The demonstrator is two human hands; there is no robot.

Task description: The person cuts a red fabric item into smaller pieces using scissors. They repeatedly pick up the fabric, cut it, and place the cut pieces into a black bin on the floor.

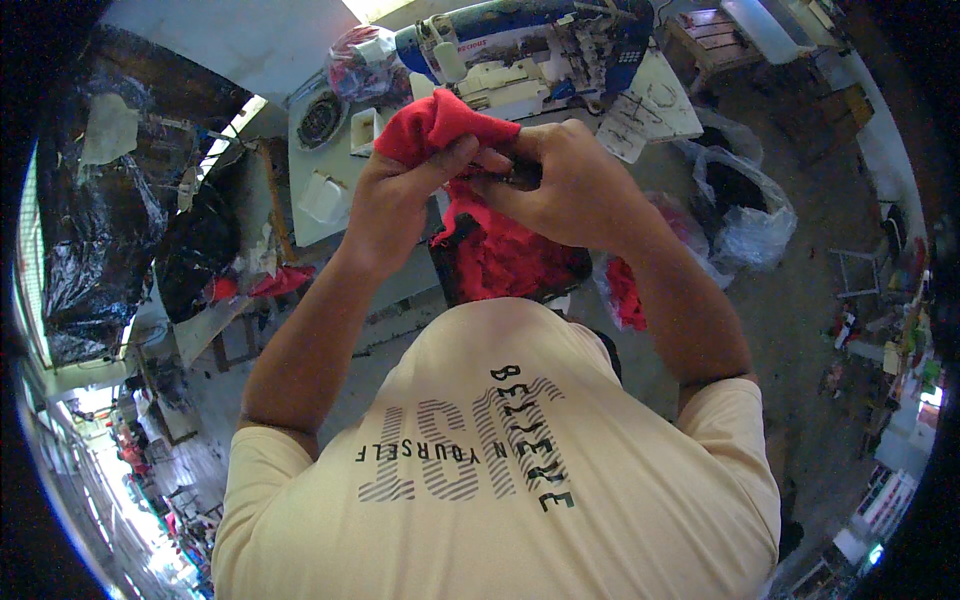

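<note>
A piece of red cloth is raised in front of me, bunched and folded over. My left hand is closed on it, with the thumb pressing its lower side. My right hand pinches the cloth's right end, its fingertips close to the left thumb. Between the right thumb and fingers is a dark patch; whether it is a small tool or just a gap, I cannot tell. Below the hands, a dark container holds a heap of red cloth pieces. A strip of red fabric hangs just above that heap.
Beyond my hands a blue and white sewing machine stands on a pale table. A small white box and a round dark tray sit to its left. Clear plastic bags lie at right; black plastic sheeting covers things at left.
</note>
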